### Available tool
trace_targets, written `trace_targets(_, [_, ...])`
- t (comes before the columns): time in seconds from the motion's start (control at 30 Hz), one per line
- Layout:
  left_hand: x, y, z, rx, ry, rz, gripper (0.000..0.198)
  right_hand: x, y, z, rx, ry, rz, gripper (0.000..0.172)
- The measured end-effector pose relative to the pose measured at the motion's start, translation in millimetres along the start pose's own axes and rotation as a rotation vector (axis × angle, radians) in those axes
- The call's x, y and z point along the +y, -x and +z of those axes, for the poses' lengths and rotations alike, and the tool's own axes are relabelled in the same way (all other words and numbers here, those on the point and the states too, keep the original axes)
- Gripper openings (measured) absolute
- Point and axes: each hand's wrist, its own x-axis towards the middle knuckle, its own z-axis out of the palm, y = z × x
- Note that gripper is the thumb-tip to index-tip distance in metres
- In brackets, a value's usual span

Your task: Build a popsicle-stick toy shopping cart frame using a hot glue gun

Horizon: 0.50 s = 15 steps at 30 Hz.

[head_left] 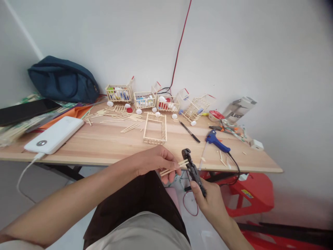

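Note:
Between the thumb and fingers of my left hand (163,163) are a couple of thin wooden sticks (168,172), held in front of the table's near edge. My right hand (209,198) is wrapped round a dark hand tool with a notched jaw (192,166), which looks like a cutter or stripper. The tips of the sticks reach the tool's head; whether the jaws bite on them I cannot tell. Beyond my left hand, an open frame made of sticks (166,133) rests on the wooden table (119,147).
Several stick-built toy carts (119,93) line the wall, above loose sticks (130,127). A pen (189,132) and a blue glue gun (217,141) lie to the right. On the left are a white power bank (56,135), a phone (28,109) and a blue bag (65,80). A red stool (252,192) stands below.

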Motion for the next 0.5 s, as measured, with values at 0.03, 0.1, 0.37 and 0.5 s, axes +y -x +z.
trace_targets(0.03, [2,1,-0.1,0.006,-0.009,0.004,0.037,0,-1,-1,0.003,-0.019,0.027,0.050])
trace_targets(0.1, [8,5,-3.7,0.028,-0.051,0.014,0.035,-1,-6,-6,0.017,-0.102,0.131,0.055])
trace_targets(0.37, [70,6,-75.6,0.584,-0.815,0.299,0.022,-7,-53,-22,0.088,-0.447,0.289,0.063])
trace_targets(0.5, [81,-13,-103.8,0.479,-1.046,0.103,0.013,-4,-76,-12,0.080,-0.412,0.271,0.067])
